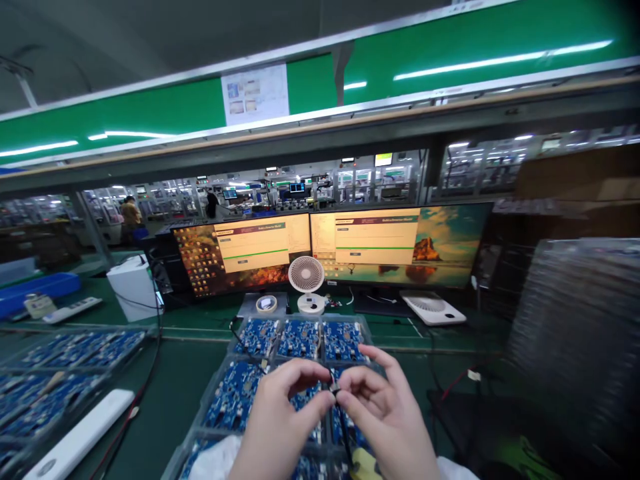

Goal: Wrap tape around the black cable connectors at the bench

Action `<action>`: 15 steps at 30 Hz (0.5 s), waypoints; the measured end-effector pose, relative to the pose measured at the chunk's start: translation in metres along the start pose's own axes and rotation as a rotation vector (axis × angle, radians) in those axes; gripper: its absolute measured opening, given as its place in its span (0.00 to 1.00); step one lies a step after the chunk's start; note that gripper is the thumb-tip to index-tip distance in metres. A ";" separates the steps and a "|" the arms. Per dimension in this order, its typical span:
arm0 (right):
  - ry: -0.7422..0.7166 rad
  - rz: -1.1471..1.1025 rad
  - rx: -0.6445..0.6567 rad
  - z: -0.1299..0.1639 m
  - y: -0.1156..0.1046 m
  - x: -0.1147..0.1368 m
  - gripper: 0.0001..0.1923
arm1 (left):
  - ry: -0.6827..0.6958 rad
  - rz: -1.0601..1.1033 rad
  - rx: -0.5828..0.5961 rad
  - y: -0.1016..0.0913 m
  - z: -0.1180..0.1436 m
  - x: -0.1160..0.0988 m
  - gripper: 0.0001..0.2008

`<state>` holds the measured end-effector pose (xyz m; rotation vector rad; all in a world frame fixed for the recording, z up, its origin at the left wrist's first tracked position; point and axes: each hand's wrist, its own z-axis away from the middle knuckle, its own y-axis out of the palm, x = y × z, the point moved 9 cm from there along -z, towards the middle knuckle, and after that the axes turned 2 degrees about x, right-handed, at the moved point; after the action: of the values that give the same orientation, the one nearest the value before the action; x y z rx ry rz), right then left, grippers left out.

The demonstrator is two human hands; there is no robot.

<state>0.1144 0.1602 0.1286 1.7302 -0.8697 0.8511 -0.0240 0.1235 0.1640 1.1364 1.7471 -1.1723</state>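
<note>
Above a clear tray (204, 403) of blue boards (300, 339), both hands up. Left hand (281, 405): thumb and index together, pinched on a small dark connector (335, 387). Right hand (389, 408): thumb and index clamped on the same piece from the other side, remaining fingers curled or raised. Connector sits between my fingertips, mostly covered, so can't make out its type. Black cable (343, 427) drops from it between my wrists. Yellow item (365, 465) by my right wrist, cut off at the bottom edge; can't tell what it is. Near end of the tray also cut off.

Board count: three across the far row; rows nearer me are partly behind my hands, no full count. Second tray (141, 341) of boards at left, cropped by the frame. White bar-shaped device (83, 433) just beside it.

Open room: bare strip of green bench (173, 380) left of my tray, another to its right, up to a dark object (473, 427) too dim to identify. Clear stack (575, 327) on the far right is blurred, can't count layers.

Past the tray: one tape roll (267, 305), one round fan (307, 275), two monitors (240, 257) side by side, screen text unreadable. Beyond: two people (131, 213), small and blurred.
</note>
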 end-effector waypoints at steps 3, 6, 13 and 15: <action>0.044 0.006 0.061 -0.002 0.003 -0.002 0.27 | -0.030 0.053 0.033 0.002 0.001 0.001 0.06; 0.049 -0.031 0.038 -0.002 0.001 -0.002 0.25 | -0.044 0.138 0.102 0.007 0.002 0.001 0.05; 0.077 -0.115 0.053 -0.001 0.004 -0.007 0.24 | -0.065 0.351 0.154 0.011 0.000 0.010 0.06; 0.083 -0.144 0.065 -0.001 0.005 -0.007 0.24 | -0.075 0.410 0.161 0.014 -0.001 0.013 0.09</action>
<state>0.1066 0.1614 0.1254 1.7775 -0.6600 0.8562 -0.0157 0.1301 0.1487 1.4447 1.2998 -1.0953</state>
